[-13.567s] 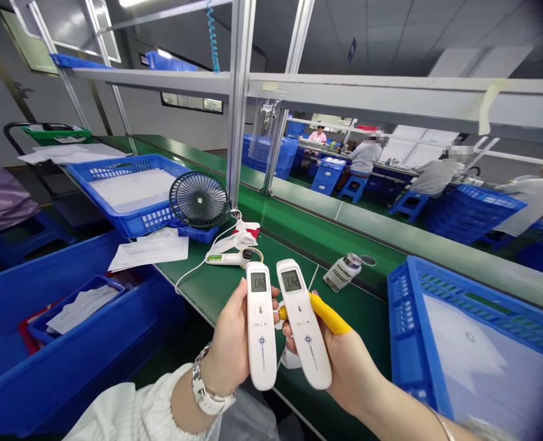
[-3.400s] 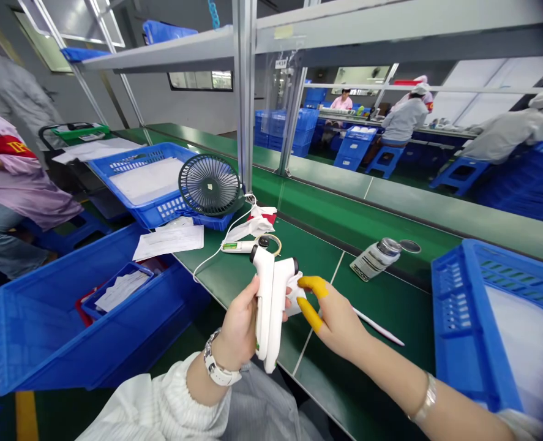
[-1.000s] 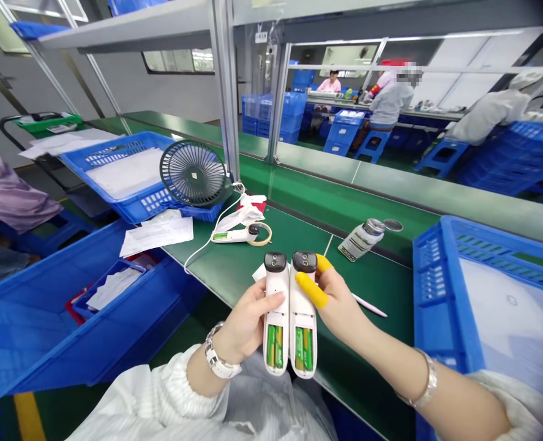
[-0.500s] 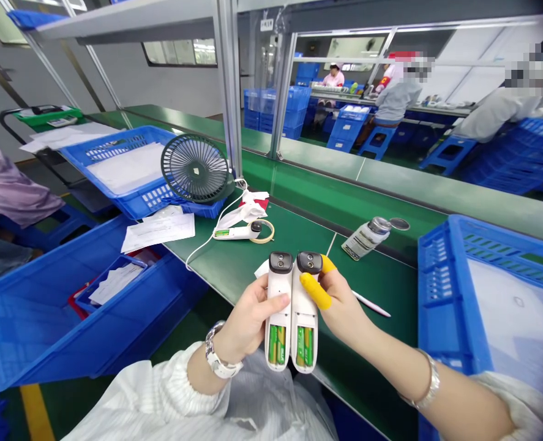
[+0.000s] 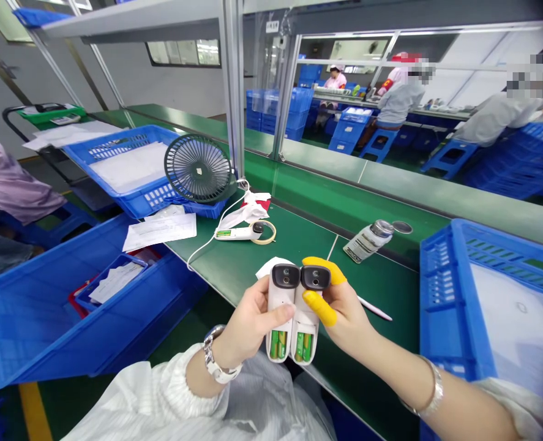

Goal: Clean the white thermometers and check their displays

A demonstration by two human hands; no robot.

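Side by side in front of me are two white infrared thermometers with black sensor heads. My left hand (image 5: 257, 312) grips the left thermometer (image 5: 279, 306), its thumb across the body. The right thermometer (image 5: 304, 317) is in my right hand (image 5: 344, 300), whose thumb and a finger wear yellow finger cots (image 5: 319, 307). Both battery bays are uncovered and show green batteries (image 5: 304, 346). The two bodies appear to touch or nearly touch. A third thermometer (image 5: 237, 233), with green batteries showing, lies on the green table beside a tape roll (image 5: 271, 233).
A black fan (image 5: 198, 168) with a white cable stands at the left. A metal-topped bottle (image 5: 365, 243) and a pinkish-white pen (image 5: 374, 308) lie to the right. Blue crates flank me, one at right (image 5: 457, 294) and a large one at left (image 5: 46, 324). People sit in the background.
Both thermometers have tilted, so their black heads face me more and the bodies look shorter. Their heads sit slightly lower in view. Both hands keep their hold.
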